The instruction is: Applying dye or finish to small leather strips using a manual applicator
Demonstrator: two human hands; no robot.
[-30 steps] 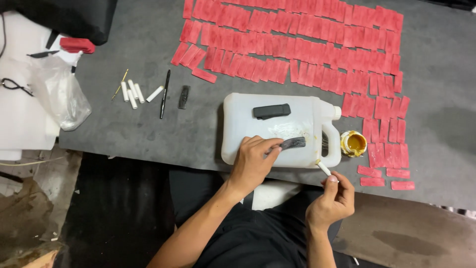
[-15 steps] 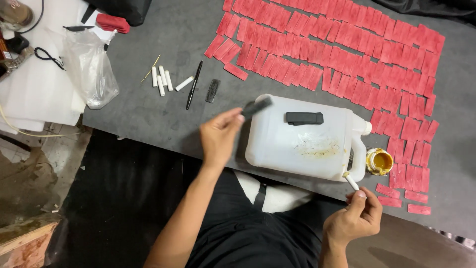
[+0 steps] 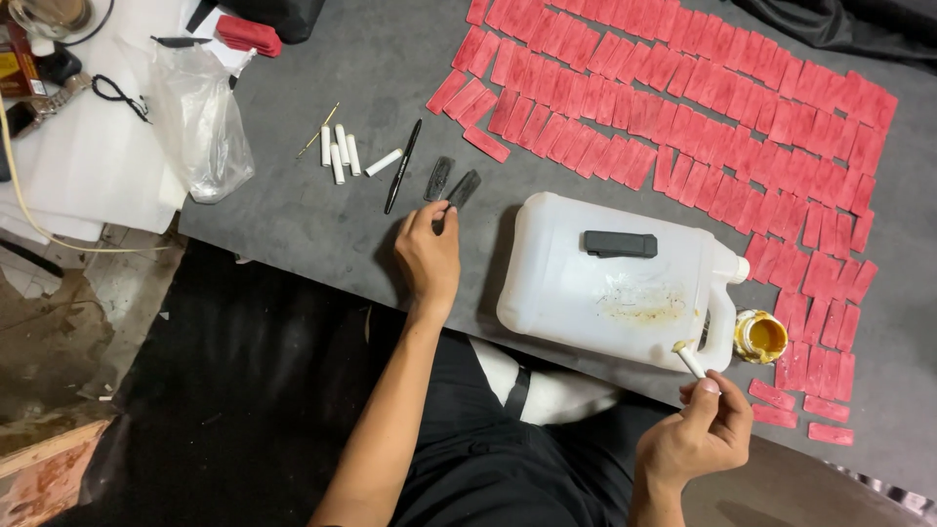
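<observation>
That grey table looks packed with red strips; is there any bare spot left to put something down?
Yes. The grey table is bare between the clear plastic bag and the left hand, below the white sticks. Another open patch lies above those sticks. Right of the white jug, the red strips and yellow pot crowd everything.

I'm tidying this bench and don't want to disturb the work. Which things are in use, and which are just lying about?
In use:
- dark strip at the left hand
- white stick in the right hand
- jug lying flat
- yellow pot
- red strips

Lying about:
- plastic bag
- pen
- spare white sticks
- red tool
</observation>
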